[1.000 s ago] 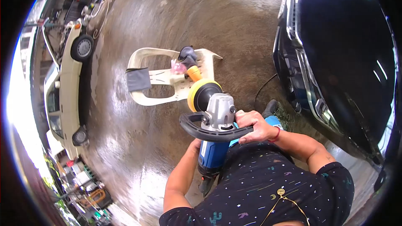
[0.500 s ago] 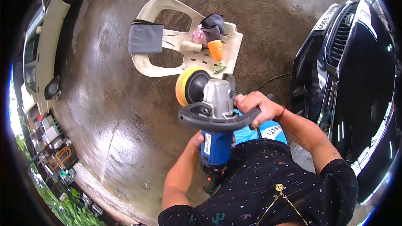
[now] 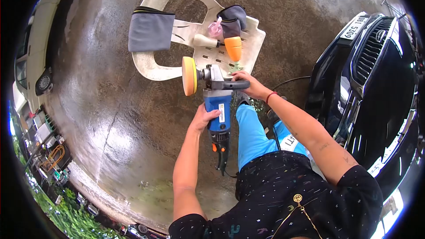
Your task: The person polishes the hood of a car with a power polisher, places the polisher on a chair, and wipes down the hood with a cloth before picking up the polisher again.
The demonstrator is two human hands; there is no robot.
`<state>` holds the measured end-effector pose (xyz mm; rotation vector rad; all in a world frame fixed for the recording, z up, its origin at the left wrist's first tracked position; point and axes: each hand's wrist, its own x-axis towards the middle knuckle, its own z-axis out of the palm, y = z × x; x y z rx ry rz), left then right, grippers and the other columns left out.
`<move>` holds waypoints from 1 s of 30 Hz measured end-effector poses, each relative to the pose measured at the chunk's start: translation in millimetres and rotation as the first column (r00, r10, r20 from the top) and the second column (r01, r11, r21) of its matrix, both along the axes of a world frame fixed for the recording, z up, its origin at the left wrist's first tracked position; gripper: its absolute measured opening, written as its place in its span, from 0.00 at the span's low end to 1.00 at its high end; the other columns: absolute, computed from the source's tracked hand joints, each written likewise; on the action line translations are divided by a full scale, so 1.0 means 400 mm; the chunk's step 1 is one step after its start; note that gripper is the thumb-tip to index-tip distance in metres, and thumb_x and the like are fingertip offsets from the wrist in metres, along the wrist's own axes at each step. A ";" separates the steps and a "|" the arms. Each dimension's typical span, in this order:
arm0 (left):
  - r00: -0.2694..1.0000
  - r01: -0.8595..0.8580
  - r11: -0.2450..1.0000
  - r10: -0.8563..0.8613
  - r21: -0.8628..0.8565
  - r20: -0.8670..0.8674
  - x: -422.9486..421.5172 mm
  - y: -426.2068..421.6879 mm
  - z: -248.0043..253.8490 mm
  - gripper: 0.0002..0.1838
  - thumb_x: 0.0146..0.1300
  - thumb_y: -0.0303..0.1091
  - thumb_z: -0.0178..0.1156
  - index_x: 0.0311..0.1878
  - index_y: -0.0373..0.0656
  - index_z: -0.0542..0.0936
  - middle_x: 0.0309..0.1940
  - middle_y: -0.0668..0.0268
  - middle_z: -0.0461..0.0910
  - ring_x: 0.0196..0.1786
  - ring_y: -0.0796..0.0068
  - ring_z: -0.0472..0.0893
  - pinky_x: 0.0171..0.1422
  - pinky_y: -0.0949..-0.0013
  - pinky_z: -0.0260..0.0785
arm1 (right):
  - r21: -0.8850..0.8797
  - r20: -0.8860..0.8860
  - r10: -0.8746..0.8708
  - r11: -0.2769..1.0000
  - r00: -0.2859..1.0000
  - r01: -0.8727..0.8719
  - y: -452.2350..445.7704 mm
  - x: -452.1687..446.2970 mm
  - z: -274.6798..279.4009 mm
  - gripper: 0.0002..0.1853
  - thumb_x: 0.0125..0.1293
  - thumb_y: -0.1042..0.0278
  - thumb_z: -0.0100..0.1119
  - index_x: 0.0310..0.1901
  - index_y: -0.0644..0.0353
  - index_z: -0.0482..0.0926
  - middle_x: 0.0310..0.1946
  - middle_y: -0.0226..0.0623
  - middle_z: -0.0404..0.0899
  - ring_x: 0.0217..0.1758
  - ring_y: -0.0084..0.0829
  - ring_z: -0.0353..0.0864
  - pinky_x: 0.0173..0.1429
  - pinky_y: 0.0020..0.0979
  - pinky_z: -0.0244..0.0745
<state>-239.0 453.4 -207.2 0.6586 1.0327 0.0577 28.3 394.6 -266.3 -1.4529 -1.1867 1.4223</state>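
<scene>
Item: blue rotary polisher (image 3: pixel 218 102), held level with the person's thighs, between the plastic chair (image 3: pixel 151 67) and the legs.

Fitting: orange-and-yellow foam pad (image 3: pixel 189 76), facing left, exposed; whether it spins, cannot tell.

Left hand (image 3: pixel 205 116): closed about the blue motor housing.

Right hand (image 3: pixel 249 85): wrapped on one end of the black loop handle (image 3: pixel 229 85).

Chair contents: grey cloth (image 3: pixel 151 32), draped; pink bottle (image 3: pixel 215 28); orange tapered item (image 3: pixel 233 48).

Hazards, as judged:
- Pad overlaps the chair's edge in view; gap unclear. A leftward swing could knock the chair or snag the cloth.
- Power cord (image 3: pixel 231 175) at the tool's tail, near the legs; a turn could tangle it.
- Glossy, seemingly wet concrete floor (image 3: pixel 119 135): slipping feet, or electrical danger should the cord lie in water.
- Black car (image 3: pixel 384 106), right: a careless pivot could scratch it.
</scene>
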 end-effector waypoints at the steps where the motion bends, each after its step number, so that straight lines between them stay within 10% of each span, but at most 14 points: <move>1: 0.999 0.020 0.998 -0.017 0.056 -0.040 0.007 0.018 -0.023 0.40 0.47 0.44 0.80 0.60 0.32 0.75 0.51 0.61 0.83 0.50 0.71 0.83 0.60 0.65 0.75 | -0.033 0.035 -0.023 0.999 0.999 0.025 0.003 0.003 -0.012 0.19 0.58 0.75 0.71 0.51 0.54 0.78 0.57 0.40 0.76 0.65 0.43 0.73 0.71 0.39 0.67; 9: 0.837 0.450 0.780 -0.198 0.435 -0.510 0.056 0.120 -0.213 0.46 0.42 0.56 0.79 0.60 0.35 0.77 0.49 0.51 0.86 0.52 0.57 0.86 0.60 0.59 0.76 | -0.575 0.024 -0.144 0.808 0.989 0.132 0.052 0.014 -0.106 0.33 0.67 0.60 0.69 0.70 0.59 0.69 0.63 0.48 0.77 0.61 0.36 0.81 0.66 0.36 0.74; 14: 0.635 0.625 0.682 -0.163 0.379 -0.755 0.122 0.173 -0.283 0.49 0.40 0.62 0.77 0.60 0.36 0.76 0.51 0.47 0.84 0.56 0.47 0.83 0.63 0.53 0.74 | -0.505 0.044 -0.252 0.830 0.967 0.239 0.010 0.043 -0.152 0.34 0.70 0.59 0.65 0.73 0.61 0.65 0.68 0.52 0.73 0.67 0.37 0.78 0.69 0.35 0.73; 30: 0.594 0.684 0.587 -0.104 0.433 -0.797 0.241 0.251 -0.383 0.48 0.39 0.57 0.78 0.62 0.45 0.72 0.55 0.52 0.82 0.58 0.52 0.82 0.64 0.54 0.74 | -0.688 0.256 -0.227 0.640 0.940 0.342 -0.542 0.242 -0.067 0.23 0.72 0.62 0.60 0.63 0.68 0.77 0.50 0.46 0.86 0.48 0.29 0.86 0.56 0.30 0.79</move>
